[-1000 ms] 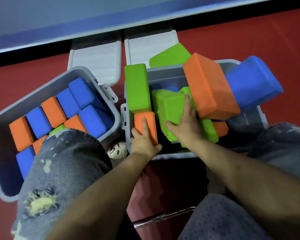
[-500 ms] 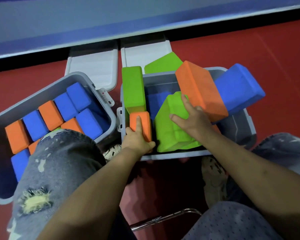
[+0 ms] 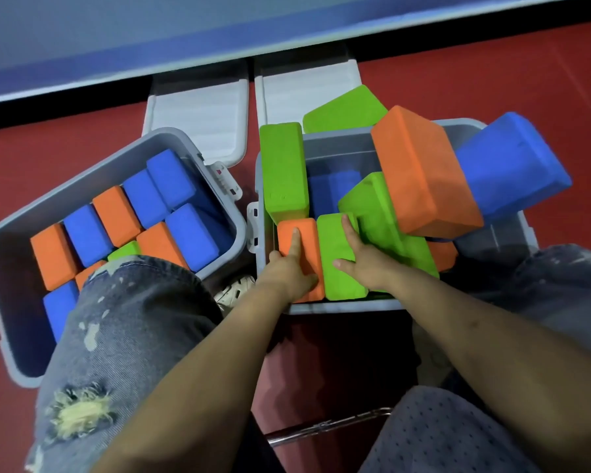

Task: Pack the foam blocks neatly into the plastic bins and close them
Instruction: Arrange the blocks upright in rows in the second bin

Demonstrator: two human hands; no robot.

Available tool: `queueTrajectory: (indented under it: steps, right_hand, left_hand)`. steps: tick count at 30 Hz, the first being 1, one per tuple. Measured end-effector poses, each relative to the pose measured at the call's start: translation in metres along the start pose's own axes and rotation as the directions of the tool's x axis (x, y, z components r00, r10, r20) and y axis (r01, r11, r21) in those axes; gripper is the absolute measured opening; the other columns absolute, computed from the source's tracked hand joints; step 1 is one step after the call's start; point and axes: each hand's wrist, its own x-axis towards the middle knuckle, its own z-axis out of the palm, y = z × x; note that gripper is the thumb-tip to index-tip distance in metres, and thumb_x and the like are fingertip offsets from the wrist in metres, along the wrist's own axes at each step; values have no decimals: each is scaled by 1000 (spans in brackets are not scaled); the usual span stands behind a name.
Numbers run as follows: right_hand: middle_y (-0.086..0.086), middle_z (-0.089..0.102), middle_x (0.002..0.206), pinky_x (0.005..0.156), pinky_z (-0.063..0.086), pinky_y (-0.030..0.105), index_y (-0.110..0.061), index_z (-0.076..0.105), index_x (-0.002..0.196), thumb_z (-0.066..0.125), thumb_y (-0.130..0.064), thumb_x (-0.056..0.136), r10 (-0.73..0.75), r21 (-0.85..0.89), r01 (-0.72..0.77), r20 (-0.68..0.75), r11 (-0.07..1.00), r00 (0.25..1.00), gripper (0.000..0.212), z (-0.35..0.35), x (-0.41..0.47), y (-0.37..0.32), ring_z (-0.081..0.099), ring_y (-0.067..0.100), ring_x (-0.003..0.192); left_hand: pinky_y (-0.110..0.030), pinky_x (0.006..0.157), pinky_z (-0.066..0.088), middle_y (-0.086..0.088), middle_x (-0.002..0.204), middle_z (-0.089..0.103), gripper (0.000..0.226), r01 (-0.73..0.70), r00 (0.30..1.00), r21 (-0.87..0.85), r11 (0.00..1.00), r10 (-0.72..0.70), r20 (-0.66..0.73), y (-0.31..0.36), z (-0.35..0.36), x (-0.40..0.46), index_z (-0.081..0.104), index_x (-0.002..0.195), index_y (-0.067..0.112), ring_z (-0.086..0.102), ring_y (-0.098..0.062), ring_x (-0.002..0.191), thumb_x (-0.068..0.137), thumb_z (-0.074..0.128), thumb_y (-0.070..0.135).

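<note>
2 grey plastic bins on red floor, both open, lids laid flat beyond them. Left bin [image 3: 11,233]: angled, packed with upright blue and orange foam blocks in rows, 1 green block [image 3: 125,250] wedged among them, near corner hidden behind a denim-clad knee [image 3: 123,329]. Left lid [image 3: 198,110] and right lid [image 3: 297,90] side by side, touching the far rims. Right bin [image 3: 338,307]: loosely filled, blocks jumbled. Small orange block [image 3: 307,240] standing in near-left corner, with left hand [image 3: 287,271] resting on it, index finger straight along its top face, thumb hooked round its near right edge. Green block [image 3: 338,261] just beside it to the right, upright, touching the orange one; right hand [image 3: 365,264] flat on its top, fingers spread and straight, no curl visible. Hands apart, each on its own block. Tall green block [image 3: 282,172] upright against left wall, above the small orange one. Tilted green block [image 3: 376,213] leaning under large orange block [image 3: 423,175], which lies askew over the rim. Large blue block [image 3: 512,165] jutting out over the right rim (partly outside the bin). Another green block [image 3: 345,110] perched on far rim, over right lid. Blue block [image 3: 331,192] low inside, partly hidden. White perforated shoe [image 3: 236,290] between the bins. Metal chair bar [image 3: 328,428] below, between the legs.
</note>
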Motion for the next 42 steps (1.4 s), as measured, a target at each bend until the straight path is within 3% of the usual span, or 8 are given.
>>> queueTrajectory:
  steps: [2, 6, 11, 17, 23, 29, 35, 42]
  right_hand:
    - [23, 31, 149, 65, 54, 32, -47, -25, 140, 52, -35, 95, -2, 17, 2, 14, 1000, 1000, 90, -1, 2, 0, 61, 27, 66]
    - [25, 34, 147, 78, 52, 33, -45, -25, 140, 52, -34, 95, -10, -22, 10, 19, 1000, 1000, 91, 1, 2, 0, 63, 27, 77]
    - [29, 56, 124, 57, 47, 30, -41, -23, 143, 52, -29, 96, 32, -13, -32, 19, 999, 999, 89, 2, -4, -7, 51, 23, 52]
    - [15, 48, 140, 93, 40, 24, -31, 19, 149, 53, -28, 96, -28, 85, 39, -132, 996, 991, 63, -11, -37, 5, 51, 26, 123]
    - [12, 59, 128, 95, 44, 31, -17, 52, 133, 58, -30, 92, 95, 105, -68, -276, 992, 956, 43, -27, -62, 56, 55, 27, 117]
    - [15, 50, 131, 99, 40, 37, -15, 45, 134, 69, -47, 78, 288, -43, -317, -319, 947, 903, 68, -20, -69, 107, 44, 33, 124]
    - [10, 34, 148, 105, 35, 46, -35, -10, 148, 69, -63, 68, 354, 11, -359, -187, 933, 916, 115, -10, -43, 108, 37, 31, 134]
    - [10, 33, 147, 106, 26, 48, -39, -9, 147, 69, -56, 73, 363, 54, -362, -255, 931, 896, 109, -4, -38, 109, 35, 31, 134]
  left_hand:
    - [-37, 104, 37, -24, 139, 27, 98, -8, 1000, -13, 1000, 8, 3, -2, 0, 2, -21, 147, 35, 47, -39, 121, 90, 58, 38]
    - [-37, 104, 36, -24, 138, 29, 95, -5, 1000, -7, 1000, 5, 1, -3, 2, 0, -20, 148, 35, 48, -40, 120, 91, 56, 36]
    - [-40, 100, 41, -28, 140, 34, 89, 62, 998, 53, 997, -63, 18, 9, -3, 1, -20, 149, 30, 49, -40, 119, 93, 49, 26]
    - [-40, 98, 42, -21, 133, 53, 56, 22, 999, 99, 995, -19, -28, 32, -2, -4, 34, 142, 20, 46, -40, 125, 89, 46, 31]
    - [-35, 99, 39, -20, 134, 48, 49, 1, 986, -51, 999, -9, -167, 55, 6, -18, 42, 138, 14, 45, -34, 125, 90, 48, 21]
    - [-32, 102, 40, -15, 134, 51, 48, -352, 888, -209, 912, 254, -384, 103, 12, -17, 46, 138, 10, 54, -30, 117, 91, 56, 15]
    - [-37, 95, 49, -13, 123, 61, 49, -60, 989, -636, 769, -43, -145, 121, 36, 7, 45, 136, 14, 61, -28, 104, 90, 60, 23]
    - [-41, 103, 45, -8, 132, 56, 92, -31, 999, -834, 551, 26, -20, 157, 29, 31, 28, 146, 15, 59, -21, 114, 73, 71, 52]
